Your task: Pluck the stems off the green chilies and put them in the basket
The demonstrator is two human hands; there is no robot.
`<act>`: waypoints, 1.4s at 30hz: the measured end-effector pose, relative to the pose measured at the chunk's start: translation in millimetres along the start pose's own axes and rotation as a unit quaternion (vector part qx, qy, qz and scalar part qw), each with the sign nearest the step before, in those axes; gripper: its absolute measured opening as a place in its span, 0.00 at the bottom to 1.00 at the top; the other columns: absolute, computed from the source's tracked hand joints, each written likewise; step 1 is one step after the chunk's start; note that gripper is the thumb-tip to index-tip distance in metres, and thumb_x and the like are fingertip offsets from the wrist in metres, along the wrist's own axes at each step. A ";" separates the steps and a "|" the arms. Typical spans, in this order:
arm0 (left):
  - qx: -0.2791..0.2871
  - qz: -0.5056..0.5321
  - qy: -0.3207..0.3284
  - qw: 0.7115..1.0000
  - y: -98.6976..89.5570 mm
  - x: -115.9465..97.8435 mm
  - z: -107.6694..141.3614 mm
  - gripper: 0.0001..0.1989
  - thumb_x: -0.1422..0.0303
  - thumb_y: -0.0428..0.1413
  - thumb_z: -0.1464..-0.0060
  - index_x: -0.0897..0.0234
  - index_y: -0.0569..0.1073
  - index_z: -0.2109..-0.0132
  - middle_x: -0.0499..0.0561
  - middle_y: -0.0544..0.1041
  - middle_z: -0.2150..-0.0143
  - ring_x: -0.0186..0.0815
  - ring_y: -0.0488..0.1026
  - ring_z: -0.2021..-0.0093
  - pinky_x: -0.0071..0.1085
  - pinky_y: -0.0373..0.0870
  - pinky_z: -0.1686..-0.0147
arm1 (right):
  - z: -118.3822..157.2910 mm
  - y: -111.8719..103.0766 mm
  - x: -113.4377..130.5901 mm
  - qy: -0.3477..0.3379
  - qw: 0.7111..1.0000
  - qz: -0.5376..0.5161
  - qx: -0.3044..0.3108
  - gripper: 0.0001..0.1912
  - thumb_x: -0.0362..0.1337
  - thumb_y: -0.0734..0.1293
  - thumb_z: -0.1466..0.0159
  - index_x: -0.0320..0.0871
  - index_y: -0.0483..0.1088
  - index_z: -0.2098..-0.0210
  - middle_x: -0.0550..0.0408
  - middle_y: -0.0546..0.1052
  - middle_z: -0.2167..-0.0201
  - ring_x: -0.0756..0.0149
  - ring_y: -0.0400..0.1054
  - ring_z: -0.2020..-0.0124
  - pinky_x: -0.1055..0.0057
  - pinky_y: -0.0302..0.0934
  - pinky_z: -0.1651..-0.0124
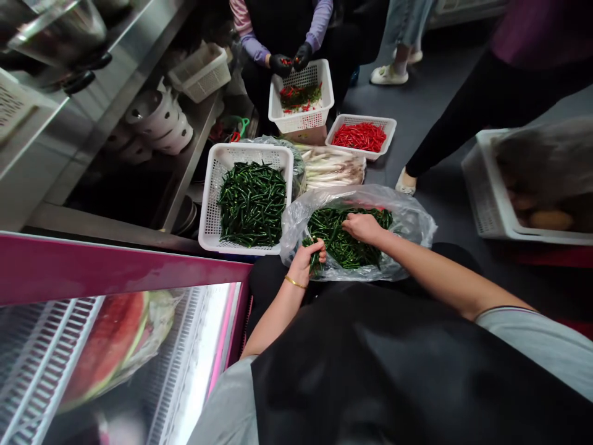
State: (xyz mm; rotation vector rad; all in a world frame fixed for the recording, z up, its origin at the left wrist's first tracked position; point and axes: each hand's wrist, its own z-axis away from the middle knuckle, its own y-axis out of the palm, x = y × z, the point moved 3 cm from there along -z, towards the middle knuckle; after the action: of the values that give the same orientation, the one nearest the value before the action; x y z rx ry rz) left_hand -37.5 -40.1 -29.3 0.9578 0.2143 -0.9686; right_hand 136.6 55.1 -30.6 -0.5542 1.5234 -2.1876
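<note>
A clear plastic bag [417, 225] full of green chili peppers [354, 250] lies open in front of me. My left hand [306, 256], with a gold bangle at the wrist, is closed around a small bunch of green chili peppers at the bag's left edge. Over the heap in the bag is my right hand [364, 227], its fingers bent down and pinched together among the peppers; what they hold is hidden. Beside the bag on the left, a white perforated basket [208, 198] contains many green chilies [252, 204].
Spring onions [333, 167] lie beyond the bag, near a basket of red chilies [359, 137]. Opposite, a co-worker's black-gloved hands [291, 62] hold red bits above another basket [301, 120]. A person's leg [445, 123] stands right. A glass-fronted fridge [139, 272] and steel shelving [106, 117] stand left.
</note>
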 end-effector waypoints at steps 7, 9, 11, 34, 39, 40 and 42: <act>-0.053 -0.050 -0.004 0.997 8.3 15.8 -20.5 0.18 0.71 0.66 0.63 0.74 0.74 0.62 0.54 0.76 0.71 0.25 0.66 0.77 0.23 0.60 0.80 | 57.7 -4.1 -12.1 0.090 0.986 -0.139 0.031 0.17 0.41 0.58 0.37 0.39 0.76 0.68 0.45 0.78 0.68 0.61 0.71 0.67 0.71 0.56 0.66; -0.037 -0.066 -0.021 0.997 16.0 22.7 -20.5 0.17 0.71 0.66 0.63 0.74 0.74 0.63 0.57 0.77 0.68 0.26 0.66 0.77 0.23 0.61 0.79 | 73.1 0.4 -0.1 0.083 0.957 -0.276 0.032 0.16 0.43 0.59 0.39 0.41 0.75 0.71 0.52 0.76 0.74 0.65 0.69 0.71 0.72 0.55 0.68; -0.016 -0.072 -0.022 0.997 24.5 25.7 -16.5 0.18 0.70 0.66 0.63 0.74 0.74 0.62 0.56 0.77 0.69 0.25 0.66 0.77 0.23 0.62 0.79 | 81.2 5.5 17.0 0.061 0.920 -0.387 0.019 0.17 0.45 0.59 0.39 0.41 0.73 0.73 0.56 0.74 0.77 0.68 0.66 0.74 0.73 0.55 0.69; 0.024 -0.214 0.049 0.975 15.2 13.1 -19.3 0.16 0.65 0.65 0.64 0.69 0.72 0.68 0.51 0.76 0.71 0.27 0.67 0.79 0.24 0.59 0.80 | 56.9 2.3 31.0 -0.074 0.995 -0.039 0.058 0.18 0.37 0.54 0.33 0.42 0.73 0.58 0.45 0.77 0.64 0.63 0.71 0.67 0.72 0.55 0.69; 0.133 -0.427 0.076 0.891 20.1 7.6 6.2 0.13 0.69 0.65 0.64 0.67 0.71 0.69 0.43 0.70 0.79 0.26 0.65 0.79 0.23 0.58 0.77 | 72.8 -4.2 44.2 -0.148 0.963 -0.209 0.082 0.15 0.40 0.57 0.37 0.42 0.72 0.73 0.51 0.75 0.76 0.66 0.67 0.75 0.72 0.55 0.71; 0.129 -0.435 0.093 0.886 20.6 4.1 11.7 0.13 0.69 0.65 0.63 0.67 0.71 0.68 0.43 0.70 0.79 0.26 0.64 0.78 0.23 0.58 0.77 | 73.1 -7.3 44.4 -0.151 0.952 -0.255 0.083 0.15 0.40 0.57 0.37 0.43 0.71 0.75 0.54 0.74 0.78 0.67 0.65 0.76 0.72 0.55 0.72; 0.096 -0.400 0.106 0.905 20.1 -1.8 17.7 0.14 0.67 0.65 0.62 0.66 0.70 0.67 0.43 0.70 0.78 0.26 0.64 0.79 0.23 0.58 0.78 | 69.0 -12.5 40.6 -0.101 0.933 -0.342 0.047 0.16 0.42 0.56 0.37 0.44 0.70 0.75 0.57 0.72 0.80 0.68 0.64 0.78 0.73 0.56 0.74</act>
State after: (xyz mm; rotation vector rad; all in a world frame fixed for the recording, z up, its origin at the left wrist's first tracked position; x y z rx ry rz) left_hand -27.3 -48.4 -5.9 1.1826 0.7488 -1.6583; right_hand 138.6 -16.7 6.9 -1.3986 1.2149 -2.5611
